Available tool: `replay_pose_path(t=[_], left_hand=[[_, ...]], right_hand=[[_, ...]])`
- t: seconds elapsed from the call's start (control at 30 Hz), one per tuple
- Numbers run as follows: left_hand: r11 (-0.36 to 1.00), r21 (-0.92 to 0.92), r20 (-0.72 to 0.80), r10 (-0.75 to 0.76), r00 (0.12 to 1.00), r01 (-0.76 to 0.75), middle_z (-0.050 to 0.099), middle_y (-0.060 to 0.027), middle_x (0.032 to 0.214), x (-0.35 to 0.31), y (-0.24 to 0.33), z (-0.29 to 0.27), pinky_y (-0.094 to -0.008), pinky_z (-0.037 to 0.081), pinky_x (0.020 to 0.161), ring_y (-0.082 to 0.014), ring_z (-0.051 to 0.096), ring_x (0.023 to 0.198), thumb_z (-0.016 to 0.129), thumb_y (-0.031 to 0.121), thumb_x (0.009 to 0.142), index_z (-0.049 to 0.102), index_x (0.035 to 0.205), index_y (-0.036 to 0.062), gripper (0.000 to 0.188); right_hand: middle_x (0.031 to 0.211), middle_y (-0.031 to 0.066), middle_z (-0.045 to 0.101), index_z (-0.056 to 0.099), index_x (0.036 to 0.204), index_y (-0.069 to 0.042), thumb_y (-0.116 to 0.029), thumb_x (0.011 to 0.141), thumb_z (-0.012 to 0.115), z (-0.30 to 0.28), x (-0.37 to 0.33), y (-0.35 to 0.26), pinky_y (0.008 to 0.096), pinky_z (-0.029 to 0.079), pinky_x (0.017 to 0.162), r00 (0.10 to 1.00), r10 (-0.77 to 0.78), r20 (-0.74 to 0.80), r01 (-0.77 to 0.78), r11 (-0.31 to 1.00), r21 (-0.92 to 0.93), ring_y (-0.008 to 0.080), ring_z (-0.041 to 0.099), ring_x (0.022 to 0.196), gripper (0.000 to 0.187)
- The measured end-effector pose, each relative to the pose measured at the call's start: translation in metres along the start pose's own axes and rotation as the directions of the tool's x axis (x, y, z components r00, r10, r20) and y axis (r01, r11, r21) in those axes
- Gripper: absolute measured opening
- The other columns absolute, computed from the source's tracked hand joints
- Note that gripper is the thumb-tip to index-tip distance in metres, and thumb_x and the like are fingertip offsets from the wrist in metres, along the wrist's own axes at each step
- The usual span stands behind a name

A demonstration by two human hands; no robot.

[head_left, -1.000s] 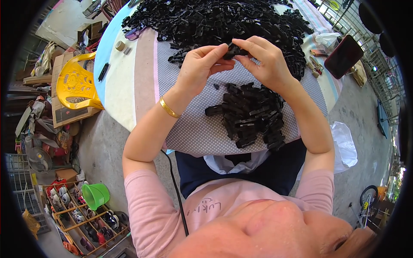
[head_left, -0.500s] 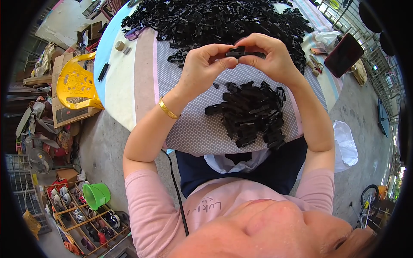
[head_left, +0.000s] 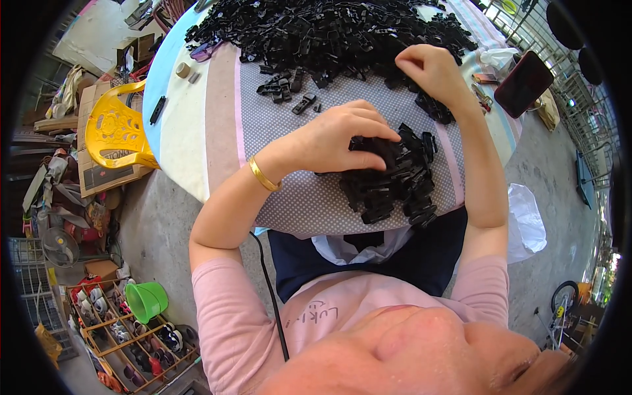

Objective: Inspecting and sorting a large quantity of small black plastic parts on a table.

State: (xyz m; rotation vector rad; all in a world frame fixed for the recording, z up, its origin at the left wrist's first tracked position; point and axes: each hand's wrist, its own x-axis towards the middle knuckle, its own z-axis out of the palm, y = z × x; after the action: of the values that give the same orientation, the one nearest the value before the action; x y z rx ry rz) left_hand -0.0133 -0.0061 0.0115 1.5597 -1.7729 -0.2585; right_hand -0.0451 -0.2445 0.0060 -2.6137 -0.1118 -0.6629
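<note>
A small heap of black plastic clip-like pieces [head_left: 401,174] lies on the near part of the cloth-covered table [head_left: 289,204]. Over its far left side is my left hand [head_left: 339,138], thumb and fingers apart around the topmost pieces, none plainly gripped. My right hand [head_left: 436,76] is farther off, at the near right edge of a large pile of similar black pieces [head_left: 329,39]. Its fingertips are drawn together; whatever they may hold is hidden. A few loose pieces [head_left: 304,103] rest between the pile and my left hand.
A dark phone [head_left: 525,84] stands at the table's right edge, beside a white plastic bag [head_left: 500,58]. On the left are a small tan roll [head_left: 182,69] and a black pen-like object [head_left: 157,110]. A yellow chair [head_left: 113,128] stands against the table's left side.
My hands were together over the far pile, holding a black piece. They have parted: the left came nearer, down to the small heap, and the right moved right to the pile's edge.
</note>
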Motion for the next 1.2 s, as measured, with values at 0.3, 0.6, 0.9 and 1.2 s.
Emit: replay_pose_path(t=[0.3, 0.6, 0.9, 1.2], left_hand=[[0.763, 0.261, -0.451, -0.446, 0.773, 0.592, 0.062, -0.0104, 0.081, -0.026, -0.034, -0.054, -0.0285, 0.049, 0.066, -0.0197, 0.062, 0.07, 0.066, 0.011, 0.075, 0.067, 0.086, 0.0013, 0.015], [0.651, 0.461, -0.522, -0.351, 0.777, 0.603, 0.061, -0.0103, 0.083, -0.02, -0.075, -0.018, -0.0329, 0.048, 0.071, -0.0254, 0.059, 0.076, 0.07, 0.022, 0.073, 0.064, 0.098, 0.0029, 0.032], [0.859, -0.389, -0.481, -0.497, 0.722, 0.332, 0.064, -0.0088, 0.098, -0.011, -0.055, -0.021, -0.0253, 0.052, 0.075, -0.0137, 0.063, 0.083, 0.064, 0.006, 0.08, 0.059, 0.11, -0.0018, 0.031], [0.534, -0.839, -0.312, -0.632, 0.709, 0.107, 0.061, -0.0134, 0.102, -0.003, -0.035, -0.012, -0.0326, 0.052, 0.085, -0.021, 0.063, 0.091, 0.054, 0.006, 0.088, 0.053, 0.116, -0.0026, 0.029]], right_hand=[[0.094, 0.0059, 0.057, 0.065, 0.092, -0.007, -0.008, 0.072, 0.063, 0.018, -0.011, -0.021, 0.0329, 0.047, 0.081, 0.975, 0.034, 0.221, 0.071, 0.891, -0.448, 0.0227, 0.055, 0.093, 0.02], [0.089, 0.0051, 0.06, 0.066, 0.092, -0.009, -0.008, 0.074, 0.058, 0.023, -0.016, -0.031, 0.0334, 0.048, 0.081, 0.922, -0.216, 0.321, 0.284, 0.941, -0.185, 0.0229, 0.055, 0.09, 0.019], [0.089, 0.0109, 0.061, 0.062, 0.101, -0.002, -0.002, 0.079, 0.06, 0.036, -0.012, -0.049, 0.0283, 0.049, 0.07, 0.969, -0.24, 0.059, 0.19, 0.876, 0.442, 0.0231, 0.06, 0.08, 0.022], [0.086, 0.0071, 0.061, 0.062, 0.097, 0.001, -0.004, 0.081, 0.061, 0.034, -0.013, -0.05, 0.0227, 0.048, 0.063, 0.982, -0.172, -0.083, 0.189, 0.821, 0.538, 0.0132, 0.059, 0.072, 0.017]])
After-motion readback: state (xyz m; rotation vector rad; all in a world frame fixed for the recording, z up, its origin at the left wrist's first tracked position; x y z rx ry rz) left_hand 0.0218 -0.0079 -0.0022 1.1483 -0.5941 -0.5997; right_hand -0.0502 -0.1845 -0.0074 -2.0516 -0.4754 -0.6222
